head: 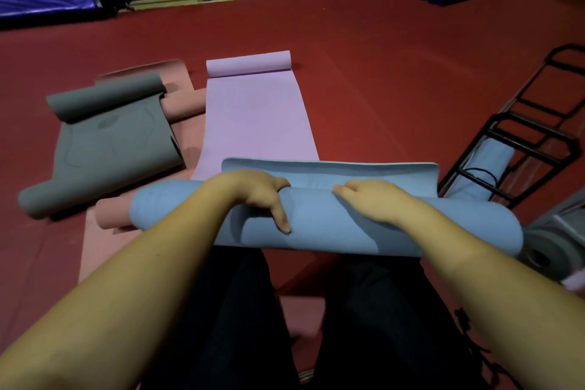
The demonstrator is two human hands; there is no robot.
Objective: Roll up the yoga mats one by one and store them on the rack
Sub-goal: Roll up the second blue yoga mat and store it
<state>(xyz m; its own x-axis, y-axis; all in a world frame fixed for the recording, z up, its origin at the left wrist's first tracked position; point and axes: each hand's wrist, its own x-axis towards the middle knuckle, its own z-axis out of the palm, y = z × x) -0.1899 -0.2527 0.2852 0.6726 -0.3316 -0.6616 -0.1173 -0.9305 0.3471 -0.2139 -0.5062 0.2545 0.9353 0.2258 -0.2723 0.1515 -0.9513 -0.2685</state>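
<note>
- Blue mat (316, 225): nearly fully rolled, lying across the floor in front of the knees; short flap left flat at its far side.
- Left hand (253, 193) and right hand (373, 199): both pressed on top of the roll, fingers curled over it, gripping the blue mat.
- Rack (519, 142), right side: one rolled light-blue mat (487, 168) already in it.
- Left to do: lilac mat (256, 123), grey mat (110, 136), pink mat (177, 104), all partly unrolled on the red floor (380, 73).
- Judgement: roughly one of five stored, second almost ready.
</note>
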